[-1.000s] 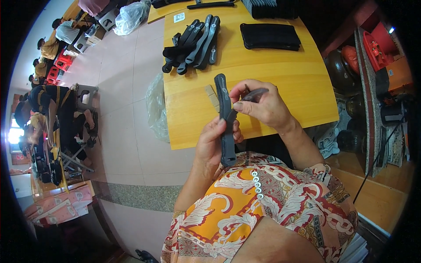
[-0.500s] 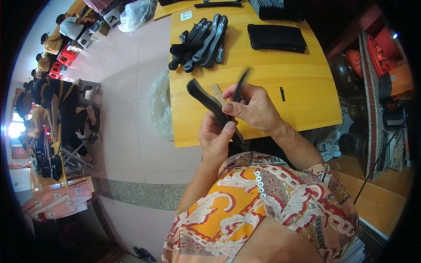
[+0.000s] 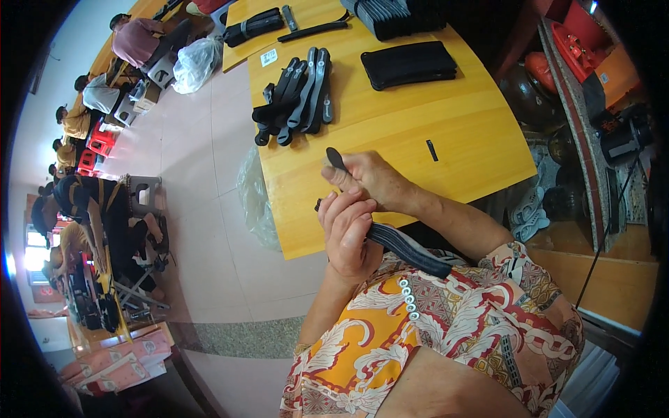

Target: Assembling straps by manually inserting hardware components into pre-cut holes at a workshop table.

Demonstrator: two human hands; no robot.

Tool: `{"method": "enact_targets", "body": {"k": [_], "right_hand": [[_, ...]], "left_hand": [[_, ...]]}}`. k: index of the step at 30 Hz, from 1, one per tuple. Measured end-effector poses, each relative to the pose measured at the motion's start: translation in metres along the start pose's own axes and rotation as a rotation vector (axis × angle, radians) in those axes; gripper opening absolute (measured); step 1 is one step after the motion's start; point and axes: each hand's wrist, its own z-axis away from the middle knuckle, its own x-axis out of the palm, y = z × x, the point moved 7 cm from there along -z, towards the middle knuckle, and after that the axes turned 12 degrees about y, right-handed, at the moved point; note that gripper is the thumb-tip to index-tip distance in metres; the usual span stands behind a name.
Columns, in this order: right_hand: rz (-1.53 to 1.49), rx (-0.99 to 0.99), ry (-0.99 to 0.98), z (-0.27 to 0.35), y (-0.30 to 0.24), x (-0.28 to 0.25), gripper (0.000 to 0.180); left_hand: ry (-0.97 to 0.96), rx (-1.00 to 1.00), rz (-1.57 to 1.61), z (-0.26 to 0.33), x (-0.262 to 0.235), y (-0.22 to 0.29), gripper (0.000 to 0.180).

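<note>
Above my lap, at the table's near edge, my left hand point(image 3: 348, 233) is closed around a bundle of flat dark straps point(image 3: 410, 251). The bundle's layered end sticks out to the right, over my patterned clothing. Just above and touching the left fingers, my right hand point(image 3: 380, 182) pinches a narrow black strap point(image 3: 336, 159) with a rounded end pointing up. Where this strap meets the bundle is hidden by my fingers. On the table beyond lie several bundles of grey and black straps point(image 3: 296, 97) with rounded ends.
The yellow table point(image 3: 376, 118) carries a short black strip point(image 3: 432, 150), a folded black stack point(image 3: 409, 65) and a ribbed dark pile point(image 3: 397, 17). A clear plastic bag point(image 3: 256, 198) hangs by its left edge. Other people point(image 3: 90, 202) sit at left. Shelves with pots stand at right.
The bundle has turned over: its long end pointed up and left, and now points right and down. My left hand has rolled fingers-up, and both hands have come closer together. The view has shifted.
</note>
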Motion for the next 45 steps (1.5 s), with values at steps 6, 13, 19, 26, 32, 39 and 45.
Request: {"method": "enact_targets", "body": {"k": [6,13,19,26,32,39,45], "right_hand": [[0.416,-0.609,0.515,-0.026,-0.007,-0.039,0.015],[0.595,-0.199,0.998,-0.095,0.063,-0.168,0.029],[-0.180,0.004,0.798,-0.068,0.029,-0.181,0.040],[-0.388,0.344,0.460,-0.025,0.068,-0.133,0.033],[-1.188,0.709,0.356,-0.001,0.128,-0.107,0.025],[-1.193,0.726,0.577,-0.014,0.149,-0.109,0.005],[-1.208,0.739,0.694,-0.029,0.161,-0.113,0.003]], "left_hand": [[-0.028,-0.003,0.220,-0.008,0.006,0.001,0.040],[-0.155,-0.216,0.361,-0.004,-0.015,0.019,0.037],[0.338,-0.834,0.495,0.034,-0.029,-0.045,0.038],[0.374,-1.229,0.734,0.061,-0.011,-0.078,0.032],[0.242,-1.405,0.808,0.079,0.000,-0.073,0.035],[0.273,-1.554,0.836,0.089,0.001,-0.075,0.038],[0.299,-1.638,0.879,0.092,0.000,-0.074,0.041]]}}
